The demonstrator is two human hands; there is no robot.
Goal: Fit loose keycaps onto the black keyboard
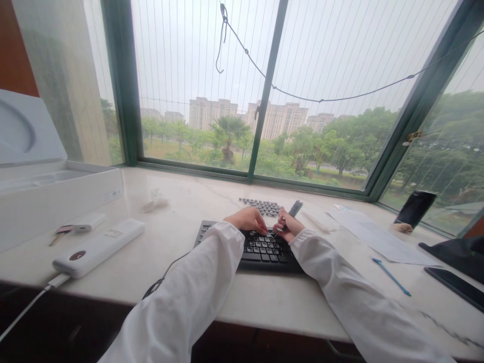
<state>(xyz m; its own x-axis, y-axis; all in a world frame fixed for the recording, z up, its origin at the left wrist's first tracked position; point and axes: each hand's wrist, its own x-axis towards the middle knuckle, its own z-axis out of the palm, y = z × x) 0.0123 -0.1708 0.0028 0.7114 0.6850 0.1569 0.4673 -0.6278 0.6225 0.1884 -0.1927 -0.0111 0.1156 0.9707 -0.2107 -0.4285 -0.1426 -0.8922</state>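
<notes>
A black keyboard [261,257] lies on the pale tabletop in front of me, with many keycaps gone from its upper rows. My right hand [288,225] is closed round a grey-handled keycap puller [296,207], its handle pointing up and away. Thin wire shows below the fingers, at the keys. My left hand [247,220] rests over the upper keys, fingers bent and pinched together close to the puller's wire end. Whatever is between those fingertips is too small to make out. Loose keycaps [264,206] lie in rows behind the keyboard.
To the left are an open white box [86,194], a white power bank [98,247] with a cable, and a key [62,230]. Papers [370,234], a blue pen [391,277], a dark phone [456,287] and a standing black object [415,209] are on the right.
</notes>
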